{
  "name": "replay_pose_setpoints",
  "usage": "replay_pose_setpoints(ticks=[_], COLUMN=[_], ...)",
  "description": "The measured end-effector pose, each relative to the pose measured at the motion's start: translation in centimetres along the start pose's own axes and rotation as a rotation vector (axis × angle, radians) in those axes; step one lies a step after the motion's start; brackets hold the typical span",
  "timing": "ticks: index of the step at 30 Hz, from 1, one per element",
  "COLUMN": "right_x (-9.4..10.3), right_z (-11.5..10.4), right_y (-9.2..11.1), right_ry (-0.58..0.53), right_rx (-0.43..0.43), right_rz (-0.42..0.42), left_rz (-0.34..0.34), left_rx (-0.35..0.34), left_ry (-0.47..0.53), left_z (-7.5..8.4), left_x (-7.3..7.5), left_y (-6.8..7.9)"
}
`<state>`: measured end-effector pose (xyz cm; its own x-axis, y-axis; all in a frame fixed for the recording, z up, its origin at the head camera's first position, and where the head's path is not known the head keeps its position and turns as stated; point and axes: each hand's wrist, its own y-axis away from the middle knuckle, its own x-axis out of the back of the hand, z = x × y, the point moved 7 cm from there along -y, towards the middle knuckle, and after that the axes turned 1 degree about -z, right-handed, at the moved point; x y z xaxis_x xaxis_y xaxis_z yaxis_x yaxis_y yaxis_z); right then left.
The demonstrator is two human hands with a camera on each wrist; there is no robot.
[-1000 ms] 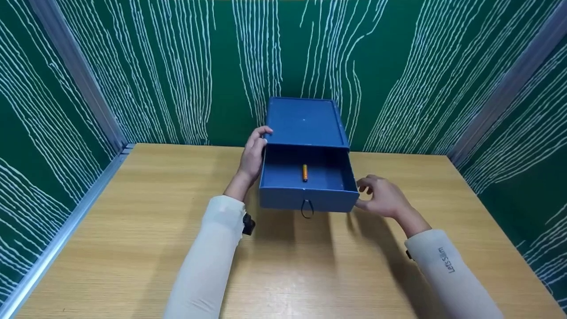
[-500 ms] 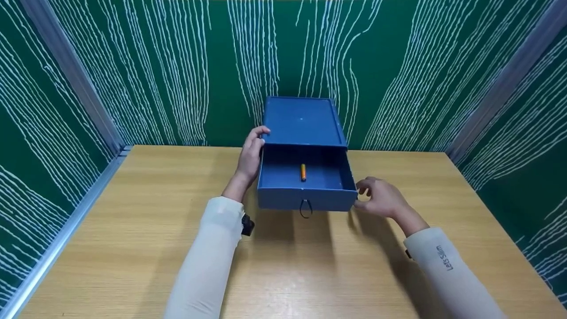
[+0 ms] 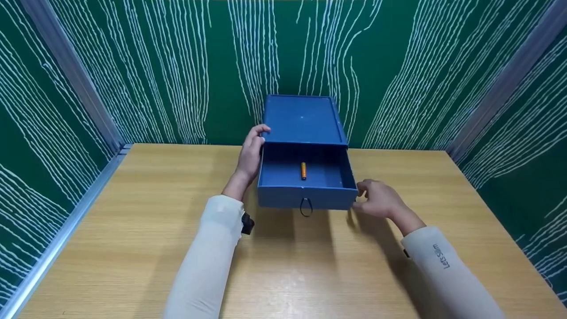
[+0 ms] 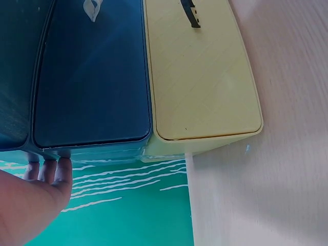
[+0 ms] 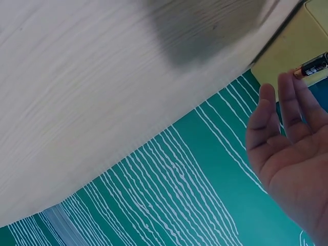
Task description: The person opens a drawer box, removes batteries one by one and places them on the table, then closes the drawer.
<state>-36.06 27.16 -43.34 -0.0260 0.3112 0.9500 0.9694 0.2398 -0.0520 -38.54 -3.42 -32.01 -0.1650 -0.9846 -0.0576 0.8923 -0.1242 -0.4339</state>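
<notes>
Perhaps the battery [image 5: 311,66] pinched shallowly by the right hand [image 3: 379,198] beside the drawer's [image 3: 281,197] right front corner could slip, with the left hand [image 3: 250,157] resting unclenched on the cabinet's [image 3: 305,119] left edge.

Reads as a booth in a lab or workshop; can't tell which. Green panels [image 3: 223,88] with wavy white lines close in the back, left and right of the head view. Grey metal posts [image 3: 73,66] stand upper left and upper right, where panels meet. Metal rail [image 3: 66,235] runs down lower left. Plain wood-grain table [image 3: 119,248] fills lower middle. Black device [image 3: 247,223] at a pale sleeve [image 3: 203,257], just below centre.
</notes>
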Motion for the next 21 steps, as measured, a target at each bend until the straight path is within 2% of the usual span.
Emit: replay_pose_setpoints(ticks=[13,17,21], right_x=[-1.1,-1.0,-1.1], right_z=[0.6,0.6,0.7], right_y=[-0.3,-0.4,-0.5], right_ry=[0.011,0.04,0.056], right_rx=[-0.053,-0.041,-0.027], right_rz=[-0.09,-0.088,-0.09], left_rz=[0.003,0.011,0.009], left_rx=[-0.001,-0.009,-0.02], left_ry=[0.002,0.013,0.031], left_z=[-0.2,-0.2,-1.1], left_x=[0.2,0.2,0.3], left_y=[0.2,-0.1,-0.7])
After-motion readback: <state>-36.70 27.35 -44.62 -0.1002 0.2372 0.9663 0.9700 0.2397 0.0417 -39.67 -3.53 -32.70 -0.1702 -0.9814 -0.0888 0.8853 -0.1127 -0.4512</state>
